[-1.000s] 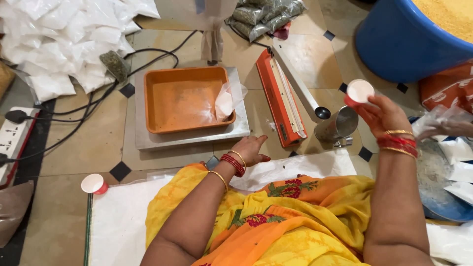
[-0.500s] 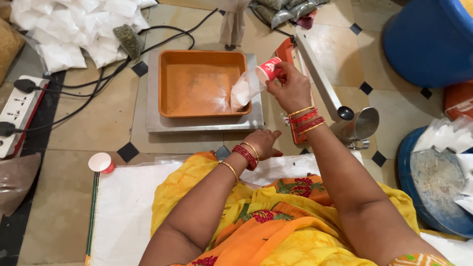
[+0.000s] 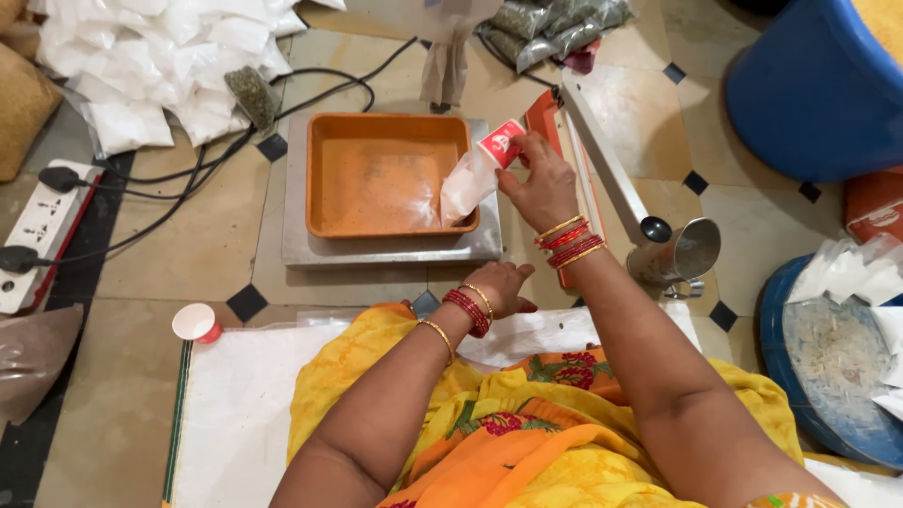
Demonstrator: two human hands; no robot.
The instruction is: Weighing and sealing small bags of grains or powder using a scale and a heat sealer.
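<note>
— So the right hand (image 3: 536,188) pinches a tilted paper cup (image 3: 501,144) into the clear bag (image 3: 467,184) over the orange tray (image 3: 376,174)?
— Yes — powder may spill past the limp mouth; left hand (image 3: 503,287) rests loosely curled, empty.

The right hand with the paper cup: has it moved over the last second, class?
Yes. The right hand carried the paper cup leftward, from above the steel mug to the orange tray.

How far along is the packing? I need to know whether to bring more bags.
Done: a pile of filled white packets lies at top left. In hand: the right hand tips a small red cup into a clear bag over the orange tray; the left hand rests near the lap. Left: this bag is unsealed, the blue tub looks well filled, and empty bags wait at right.
</note>
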